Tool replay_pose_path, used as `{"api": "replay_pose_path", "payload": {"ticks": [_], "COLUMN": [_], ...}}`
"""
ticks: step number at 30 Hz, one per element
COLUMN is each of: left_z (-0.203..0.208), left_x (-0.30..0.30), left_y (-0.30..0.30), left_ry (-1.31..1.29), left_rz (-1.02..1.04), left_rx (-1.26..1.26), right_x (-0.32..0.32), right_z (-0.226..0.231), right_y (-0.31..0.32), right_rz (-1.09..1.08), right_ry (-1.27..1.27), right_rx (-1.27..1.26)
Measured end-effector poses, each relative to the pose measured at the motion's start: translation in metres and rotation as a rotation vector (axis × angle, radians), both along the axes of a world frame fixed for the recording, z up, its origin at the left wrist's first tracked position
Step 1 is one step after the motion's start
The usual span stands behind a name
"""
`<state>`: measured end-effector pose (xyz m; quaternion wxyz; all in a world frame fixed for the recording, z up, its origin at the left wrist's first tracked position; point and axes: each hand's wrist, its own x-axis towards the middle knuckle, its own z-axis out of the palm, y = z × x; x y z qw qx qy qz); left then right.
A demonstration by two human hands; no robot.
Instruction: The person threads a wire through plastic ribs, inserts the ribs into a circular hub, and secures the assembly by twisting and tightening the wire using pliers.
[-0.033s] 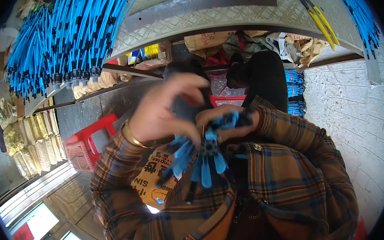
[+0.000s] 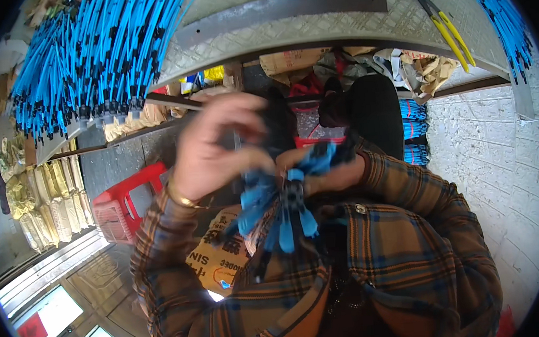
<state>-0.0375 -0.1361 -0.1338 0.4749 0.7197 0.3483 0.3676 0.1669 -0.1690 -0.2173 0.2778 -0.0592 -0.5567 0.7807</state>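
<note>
A hub-like black piece with blue, flat-ended strips fanning out (image 2: 286, 235) is held in front of my chest, its strips partly smeared by motion. My right hand (image 2: 340, 177) is closed round its upper right side, with blue and black parts poking out above the fingers. To the left, my left hand (image 2: 202, 153) is raised and blurred, its fingers curved and a gap showing between them and the thumb. That thumb comes close to the strips; whether it touches them I cannot tell.
On the table (image 2: 271, 27) ahead lie a large bundle of blue and black rods (image 2: 105, 54), a flat metal bar (image 2: 288, 7) and yellow-handled pliers (image 2: 452, 37). More blue rods (image 2: 492, 18) rest at the right. A red plastic stool (image 2: 117, 209) stands at left, a white brick wall (image 2: 475, 133) at right.
My left hand has shifted a little to the left and up, its fingers drawing away from the piece. The piece has tilted slightly, its strips moving up; my right hand keeps its hold.
</note>
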Motion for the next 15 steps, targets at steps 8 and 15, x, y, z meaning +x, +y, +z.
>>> {"api": "replay_pose_path", "payload": {"ticks": [8,15], "left_z": [0.018,-0.01], "left_x": [0.029,0.031], "left_y": [-0.066,-0.051], "left_ry": [-0.229,0.081], "left_rz": [0.445,0.503], "left_rx": [0.25,0.165], "right_x": [-0.034,-0.051], "right_z": [0.008,-0.01], "right_y": [0.016,0.002], "right_rz": [-0.673,-0.794], "right_ry": [-0.056,-0.025], "right_rx": [-0.253,-0.024]}}
